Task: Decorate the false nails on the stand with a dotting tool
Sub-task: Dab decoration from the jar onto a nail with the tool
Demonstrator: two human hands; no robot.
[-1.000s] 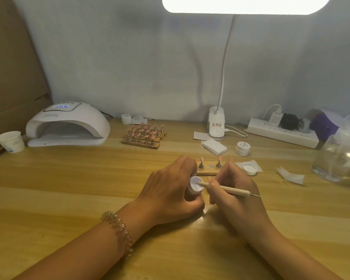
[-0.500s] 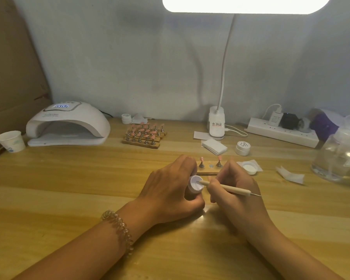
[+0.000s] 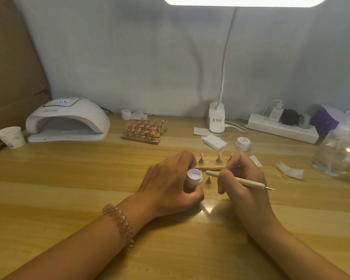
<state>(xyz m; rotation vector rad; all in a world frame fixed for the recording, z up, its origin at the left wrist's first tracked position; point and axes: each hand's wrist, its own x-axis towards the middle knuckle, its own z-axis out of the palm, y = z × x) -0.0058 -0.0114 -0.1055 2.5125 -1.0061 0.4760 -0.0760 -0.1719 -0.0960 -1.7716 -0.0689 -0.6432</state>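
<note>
Loading paint looks like the step in hand. The left hand (image 3: 170, 184) grips a small open jar (image 3: 194, 175), and the right hand (image 3: 245, 178) pinches the dotting tool (image 3: 251, 183), its tip at the jar's rim. The stand (image 3: 206, 165) of false nails (image 3: 201, 154) sits just behind, midway along the bench (image 3: 69, 178). Next, the tip needs a steady carry to a nail.

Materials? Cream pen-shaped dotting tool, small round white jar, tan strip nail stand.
Cream pen-shaped dotting tool: matte handle, wood or plastic, unclear; thin grey tips, likely metal. Small round white jar: smooth, opaque, probably plastic. Tan strip nail stand: looks like wood, matte brown edge.
</note>
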